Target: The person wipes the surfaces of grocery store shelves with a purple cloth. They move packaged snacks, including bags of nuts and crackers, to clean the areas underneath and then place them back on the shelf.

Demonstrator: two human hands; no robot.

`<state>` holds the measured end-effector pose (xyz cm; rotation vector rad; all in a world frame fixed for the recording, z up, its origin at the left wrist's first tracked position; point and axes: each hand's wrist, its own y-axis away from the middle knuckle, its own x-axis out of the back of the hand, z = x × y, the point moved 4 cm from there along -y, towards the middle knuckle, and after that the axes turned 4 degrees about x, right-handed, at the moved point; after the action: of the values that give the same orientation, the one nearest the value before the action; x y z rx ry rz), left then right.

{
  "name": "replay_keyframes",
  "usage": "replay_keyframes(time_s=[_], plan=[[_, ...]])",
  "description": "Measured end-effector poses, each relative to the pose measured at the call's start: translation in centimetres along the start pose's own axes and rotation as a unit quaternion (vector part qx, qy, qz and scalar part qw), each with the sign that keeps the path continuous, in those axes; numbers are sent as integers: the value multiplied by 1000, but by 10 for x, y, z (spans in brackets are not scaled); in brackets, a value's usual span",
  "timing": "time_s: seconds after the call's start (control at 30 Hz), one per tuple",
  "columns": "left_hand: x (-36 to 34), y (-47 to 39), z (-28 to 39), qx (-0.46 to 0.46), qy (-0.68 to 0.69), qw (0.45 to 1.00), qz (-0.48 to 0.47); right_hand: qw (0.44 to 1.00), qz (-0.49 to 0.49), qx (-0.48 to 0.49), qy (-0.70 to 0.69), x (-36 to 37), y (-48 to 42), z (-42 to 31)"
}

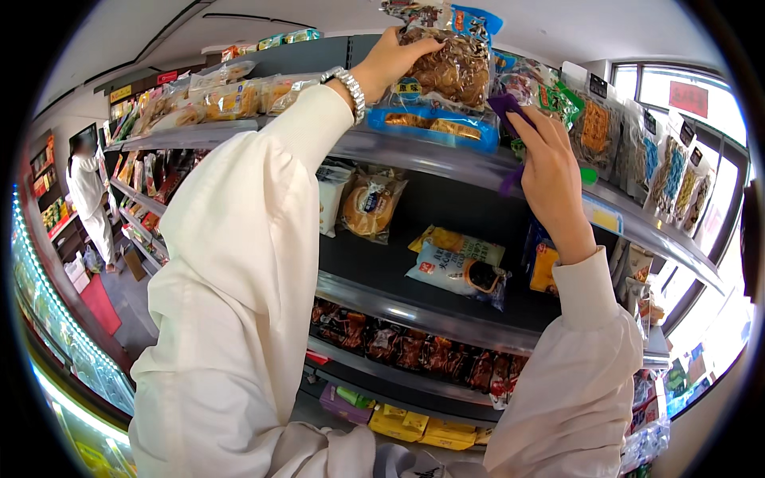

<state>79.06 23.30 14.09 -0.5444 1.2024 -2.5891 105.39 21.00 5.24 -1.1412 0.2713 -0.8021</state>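
My left hand [388, 63], with a silver watch on the wrist, grips the upper side of a clear food bag with brown contents [457, 69] on the top shelf, thumb across its front. Under that bag lies a blue snack package [433, 126]. My right hand [550, 164] holds a purple cloth [508, 110] at the shelf's front edge; part of the cloth hangs down and some of it is hidden behind the fingers. A green and red package [556, 98] is just beyond the right hand.
Bagged breads [230, 101] fill the top shelf at left; hanging packets [672, 170] are at right. Lower down are a round pastry bag [372, 206], a light-blue packet [457, 272] and dark meat packs [412, 349]. A person [89, 191] stands far left, beyond a lit case [66, 322].
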Motion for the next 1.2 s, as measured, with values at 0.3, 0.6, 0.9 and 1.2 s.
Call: replay_keyframes(time_s=[0.3, 0.6, 0.9, 1.2], plan=[[-5, -18, -30, 5, -155, 988, -11, 1000, -12, 10, -2, -5, 6, -6], [-8, 16, -3, 57, -217, 970, -98, 1000, -29, 6, -8, -8, 9, -4], [-5, 47, -5, 32, -258, 965, -32, 999, -36, 19, -16, -3, 12, -6], [1, 49, -8, -145, -421, 894, 46, 999, -42, 20, -11, -6, 12, -5]])
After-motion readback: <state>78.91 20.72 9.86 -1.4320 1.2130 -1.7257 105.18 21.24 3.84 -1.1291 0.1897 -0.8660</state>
